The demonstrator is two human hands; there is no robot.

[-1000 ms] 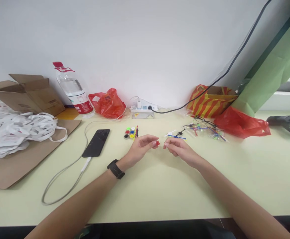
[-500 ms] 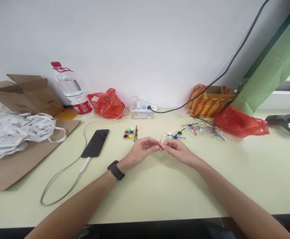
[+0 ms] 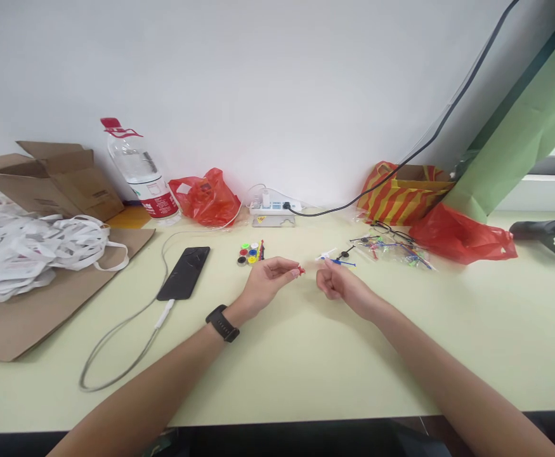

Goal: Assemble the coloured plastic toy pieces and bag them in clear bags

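Right of the phone, left fingers are pinching a red piece, long axis unclear; right fingers are hovering curled.

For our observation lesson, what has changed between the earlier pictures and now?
The bare right hand came to the small red plastic-looking piece, then let go and moved away rightward. The bare left hand still pinches it. The flat black rectangular phone stayed put.

A black smartphone lies on the counter, with a charging cable connected at its near end. A power strip holds a black plug. Left of it: red plastic bag, red-capped water bottle, open cardboard box. Right: red-and-yellow striped bag.
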